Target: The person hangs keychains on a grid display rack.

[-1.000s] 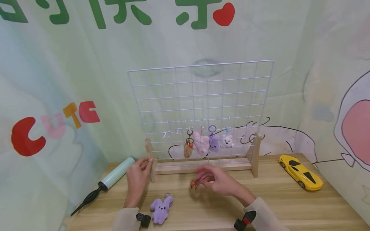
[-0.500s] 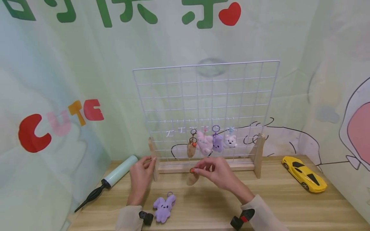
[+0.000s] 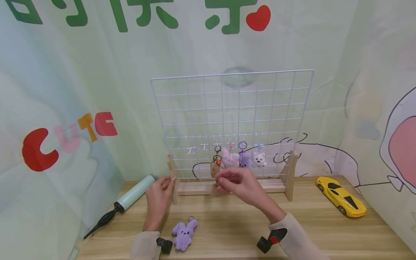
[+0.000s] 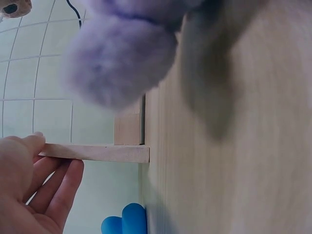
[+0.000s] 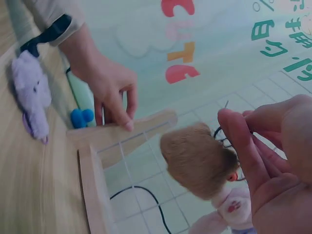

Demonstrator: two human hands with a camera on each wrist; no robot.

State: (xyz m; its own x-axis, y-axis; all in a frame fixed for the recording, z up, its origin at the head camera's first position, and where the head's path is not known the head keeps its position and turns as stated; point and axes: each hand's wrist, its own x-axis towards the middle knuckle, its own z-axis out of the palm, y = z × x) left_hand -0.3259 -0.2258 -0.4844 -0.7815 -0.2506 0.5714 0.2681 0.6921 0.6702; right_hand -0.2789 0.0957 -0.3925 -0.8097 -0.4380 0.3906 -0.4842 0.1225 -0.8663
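Observation:
In the head view my left hand [image 3: 159,200] pinches the left wooden upright of a white wire grid rack [image 3: 208,119]. The left wrist view shows thumb and fingers on either side of that upright [image 4: 97,152]. My right hand [image 3: 240,186] is raised before the rack's lower middle, pinching a keychain by its ring. Its brown plush charm [image 5: 197,156] seems to hang below the fingers, mostly hidden in the head view. Behind, on hooks, hang a brown charm with an orange bead [image 3: 215,168], a pink plush [image 3: 230,159], a purple plush [image 3: 245,160] and a white bear [image 3: 259,159].
A purple rabbit plush keychain [image 3: 184,235] lies on the wooden table [image 3: 227,234] near the left wrist. A pale green hand pump [image 3: 134,193] lies at the left, and a yellow toy car [image 3: 341,196] stands at the right. White hooks [image 3: 191,150] project from the grid's left part.
My right hand has lifted the keychain from near the table up toward the hanging charms. The left hand has kept its hold on the upright. The head view has shifted slightly.

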